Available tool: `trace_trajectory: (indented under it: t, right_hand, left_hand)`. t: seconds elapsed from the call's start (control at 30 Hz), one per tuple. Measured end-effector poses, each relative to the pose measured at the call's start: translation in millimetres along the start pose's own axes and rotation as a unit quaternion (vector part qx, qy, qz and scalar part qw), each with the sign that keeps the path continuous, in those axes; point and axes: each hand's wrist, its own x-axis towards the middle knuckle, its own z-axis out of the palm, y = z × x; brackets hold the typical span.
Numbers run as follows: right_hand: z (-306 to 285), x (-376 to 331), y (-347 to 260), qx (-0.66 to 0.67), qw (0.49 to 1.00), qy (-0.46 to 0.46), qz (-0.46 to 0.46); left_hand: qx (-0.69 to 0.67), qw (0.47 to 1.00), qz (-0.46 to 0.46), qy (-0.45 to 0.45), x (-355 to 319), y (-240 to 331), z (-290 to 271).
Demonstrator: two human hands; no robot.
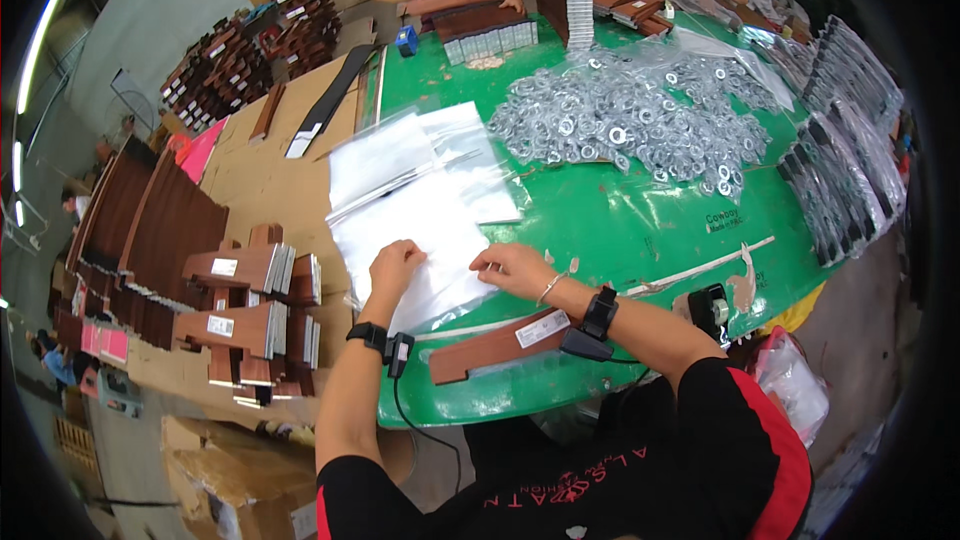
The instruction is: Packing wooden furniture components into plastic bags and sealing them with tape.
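Note:
Both my hands are over a stack of clear plastic bags (420, 210) on the green table. Along the near left side of the top bag, my left hand (398, 268) has its fingers curled together on the film. My right hand (515, 270) pinches at the bag's right edge, thumb and fingertips together. The film between the fingers is hard to make out. Below my right forearm lies a brown wood-look piece (500, 345) with a white label, close to the table's near edge.
Stacked brown labelled pieces (235, 325) stand on cardboard at left. A heap of small bagged rings (640, 120) covers the table's far right. Wrapped bundles (840, 170) line the right edge. A tape dispenser (708, 310) sits near my right elbow. Two people work across the table.

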Motion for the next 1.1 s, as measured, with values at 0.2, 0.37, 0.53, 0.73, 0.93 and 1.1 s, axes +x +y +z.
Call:
trace_trajectory:
  t: [0.2,0.37,0.53,0.73,0.93,1.1]
  right_hand:
    - [18,10,4,-0.046,0.98,-0.013,-0.195]
    - [29,14,16,-0.184,0.965,-0.116,-0.143]
    - [24,27,0,-0.057,0.99,-0.103,-0.075]
    - [5,19,-101,0.484,0.87,-0.069,0.072]
    - [37,-11,-79,0.414,0.885,-0.09,0.191]
    - [53,-36,-87,0.496,0.843,-0.03,0.206]
  left_hand:
    - [-0.064,0.997,-0.008,0.037,18,-21,-15]
    - [-0.277,0.885,0.108,0.358,75,-3,-124]
    - [-0.363,0.851,0.168,0.34,40,87,-201]
    - [-0.165,0.969,0.062,0.171,-86,81,-68]
    - [-0.081,0.94,0.03,0.331,-144,73,-40]
    - [-0.448,0.844,-0.121,0.268,-170,63,-28]
